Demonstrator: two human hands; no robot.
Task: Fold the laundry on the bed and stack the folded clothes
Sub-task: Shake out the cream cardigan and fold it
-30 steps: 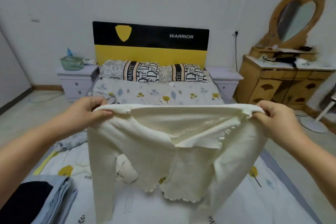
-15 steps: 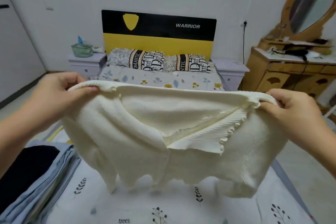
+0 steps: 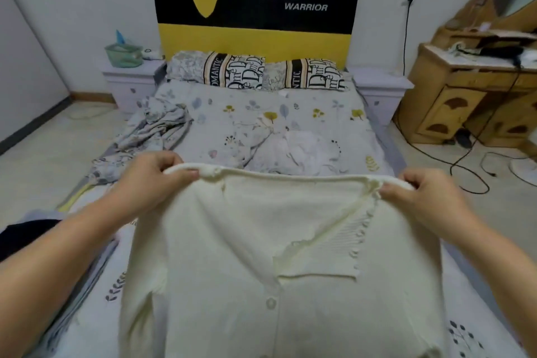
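A home bedroom: bed (image 3: 261,125) with 2 pillows (image 3: 255,73), nightstands (image 3: 128,81), wooden dressing table (image 3: 470,90).

Both hands, left hand (image 3: 145,180) and right hand (image 3: 421,197), grip cream cardigan (image 3: 261,256), apparently over bed (image 3: 261,125).

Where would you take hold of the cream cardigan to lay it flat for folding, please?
At the two shoulder corners of the cream cardigan, one from each side, much as the left hand and right hand pinch it now. Its top edge runs straight between them and the body hangs down flat, button front facing the person, so holding there should keep it spread over the bed.
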